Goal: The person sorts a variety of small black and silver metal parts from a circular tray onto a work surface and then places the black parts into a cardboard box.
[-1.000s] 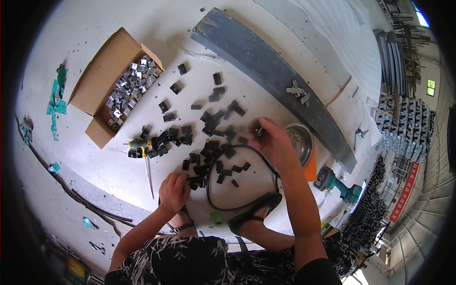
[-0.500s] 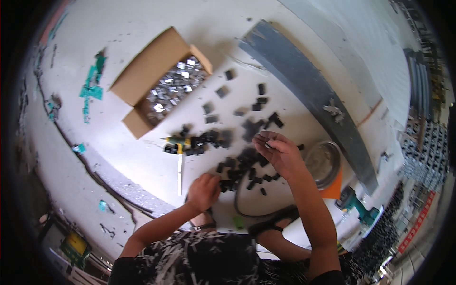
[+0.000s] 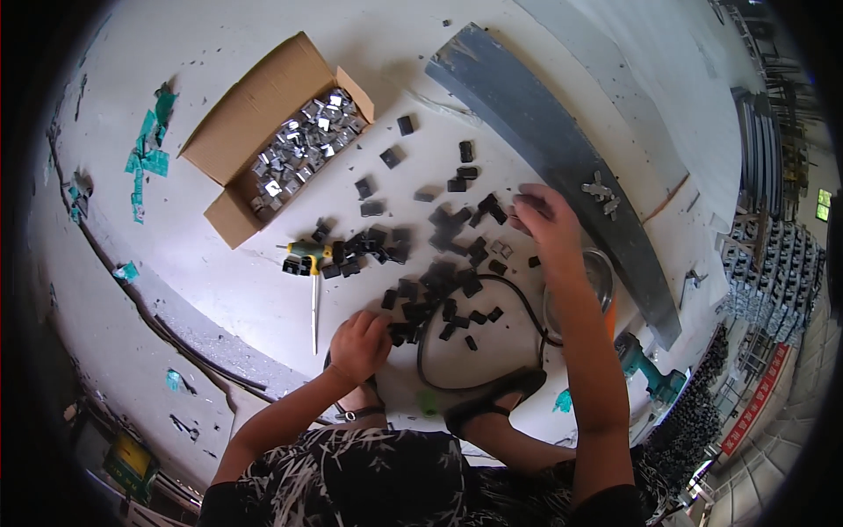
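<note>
My left hand [image 3: 360, 344] is low, its fingers curled closed beside a loose heap of small black blocks [image 3: 421, 309]; whatever they hold is hidden. Farther right, my right hand [image 3: 549, 230] hovers over the floor with its fingers bent and thumb apart, and no held piece can be made out. Left of it lie several black blocks [image 3: 494, 209]. Small silvery pieces [image 3: 500, 249] sit just below these. Under my right forearm a round metal bowl [image 3: 601, 274] shows in part.
An open cardboard box [image 3: 255, 110] holds many shiny metal pieces. A tool with a green-and-yellow handle [image 3: 309, 250] lies below it. A long grey curved panel [image 3: 553, 132] spans the right. A dark cable [image 3: 420, 356] loops near my feet. A green power drill [image 3: 650, 369] lies lower right.
My right hand has moved up and right, away from the black blocks, and its earlier pinch has loosened; the small piece no longer shows in it. My left hand stays by the heap. The view has shifted slightly.
</note>
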Available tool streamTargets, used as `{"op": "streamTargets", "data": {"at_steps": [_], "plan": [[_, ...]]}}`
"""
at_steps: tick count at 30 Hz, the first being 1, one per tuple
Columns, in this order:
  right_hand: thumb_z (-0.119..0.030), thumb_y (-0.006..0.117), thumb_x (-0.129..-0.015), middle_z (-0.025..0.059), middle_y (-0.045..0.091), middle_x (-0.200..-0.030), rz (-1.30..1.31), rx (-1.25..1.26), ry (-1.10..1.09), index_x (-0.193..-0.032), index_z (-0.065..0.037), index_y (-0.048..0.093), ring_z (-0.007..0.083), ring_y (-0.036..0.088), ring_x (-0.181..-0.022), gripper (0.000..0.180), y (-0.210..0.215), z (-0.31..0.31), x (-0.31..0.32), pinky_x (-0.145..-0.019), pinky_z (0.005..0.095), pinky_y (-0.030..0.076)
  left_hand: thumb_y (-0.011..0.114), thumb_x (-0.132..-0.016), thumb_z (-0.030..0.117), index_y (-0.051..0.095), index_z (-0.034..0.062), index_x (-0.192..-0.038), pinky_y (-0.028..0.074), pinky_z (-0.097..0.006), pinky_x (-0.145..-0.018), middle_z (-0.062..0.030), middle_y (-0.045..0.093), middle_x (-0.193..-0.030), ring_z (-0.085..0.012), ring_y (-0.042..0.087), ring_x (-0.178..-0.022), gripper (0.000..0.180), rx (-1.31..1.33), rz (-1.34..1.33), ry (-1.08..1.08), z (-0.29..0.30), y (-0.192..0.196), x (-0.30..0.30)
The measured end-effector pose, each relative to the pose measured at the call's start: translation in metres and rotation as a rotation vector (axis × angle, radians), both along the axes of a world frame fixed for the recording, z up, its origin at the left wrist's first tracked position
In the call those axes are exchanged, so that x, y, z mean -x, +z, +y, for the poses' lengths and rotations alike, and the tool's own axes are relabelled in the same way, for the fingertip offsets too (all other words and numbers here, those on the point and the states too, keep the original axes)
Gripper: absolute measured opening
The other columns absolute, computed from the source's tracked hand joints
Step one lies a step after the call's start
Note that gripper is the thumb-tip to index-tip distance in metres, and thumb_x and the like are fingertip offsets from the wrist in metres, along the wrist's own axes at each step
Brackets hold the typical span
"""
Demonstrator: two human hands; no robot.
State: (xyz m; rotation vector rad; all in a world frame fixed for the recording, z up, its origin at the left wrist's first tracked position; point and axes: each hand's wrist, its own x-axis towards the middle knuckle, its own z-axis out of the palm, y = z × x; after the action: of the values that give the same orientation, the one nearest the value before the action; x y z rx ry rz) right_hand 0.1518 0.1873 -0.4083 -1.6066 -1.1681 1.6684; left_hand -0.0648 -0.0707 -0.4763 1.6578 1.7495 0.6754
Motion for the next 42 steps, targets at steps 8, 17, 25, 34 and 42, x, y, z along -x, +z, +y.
{"op": "streamTargets", "data": {"at_steps": [8,17,25,34,42], "plan": [[-0.012,0.072,-0.080,0.0157,0.063,-0.099,-0.862,-0.250,0.567,-0.112,-0.008,0.062,0.0337,0.064,-0.089,0.034,-0.024,-0.043,-0.025,-0.077,0.0426,0.052,0.065,-0.076,0.006,0.064,0.0091,-0.101,0.052,-0.040,-0.069,-0.0082,0.059,-0.090,-0.0291,0.062,-0.084,0.025,0.009,0.003,0.000,0.000,-0.001,0.001],[-0.007,0.074,-0.075,0.0153,0.059,-0.088,-0.768,-0.453,0.540,-0.098,-0.007,0.062,0.0364,0.061,-0.082,0.025,-0.049,-0.051,-0.013,-0.072,0.0435,0.049,0.064,-0.076,0.005,0.064,0.0073,-0.100,0.052,-0.040,-0.068,-0.0089,0.059,-0.089,-0.0294,0.062,-0.083,0.025,-0.010,0.005,-0.004,0.003,0.000,-0.003],[-0.006,0.072,-0.077,0.0097,0.063,-0.081,-0.660,-0.310,0.471,-0.093,-0.003,0.060,0.0230,0.063,-0.073,0.020,-0.052,-0.054,-0.021,-0.064,0.0350,0.050,0.066,-0.075,0.007,0.064,0.0076,-0.102,0.052,-0.041,-0.070,-0.0099,0.059,-0.090,-0.0305,0.062,-0.085,0.027,-0.002,-0.017,-0.005,0.003,-0.003,-0.003],[-0.011,0.072,-0.075,0.0138,0.062,-0.079,-0.451,-0.115,0.438,-0.087,-0.002,0.057,0.0287,0.062,-0.075,0.021,-0.016,-0.056,-0.015,-0.068,0.0386,0.049,0.065,-0.076,0.006,0.064,0.0087,-0.101,0.052,-0.042,-0.073,-0.0102,0.061,-0.094,-0.0319,0.062,-0.087,0.026,0.024,0.013,0.018,-0.004,-0.009,-0.003],[-0.015,0.068,-0.075,0.0154,0.063,-0.087,-0.861,-0.271,0.947,-0.089,-0.005,0.058,0.0358,0.063,-0.088,0.020,0.078,-0.026,-0.088,-0.077,0.0457,0.050,0.064,-0.076,0.006,0.064,0.0075,-0.101,0.052,-0.042,-0.072,-0.0107,0.061,-0.092,-0.0323,0.062,-0.086,0.024,0.015,0.065,0.003,-0.008,-0.009,-0.003]]}}
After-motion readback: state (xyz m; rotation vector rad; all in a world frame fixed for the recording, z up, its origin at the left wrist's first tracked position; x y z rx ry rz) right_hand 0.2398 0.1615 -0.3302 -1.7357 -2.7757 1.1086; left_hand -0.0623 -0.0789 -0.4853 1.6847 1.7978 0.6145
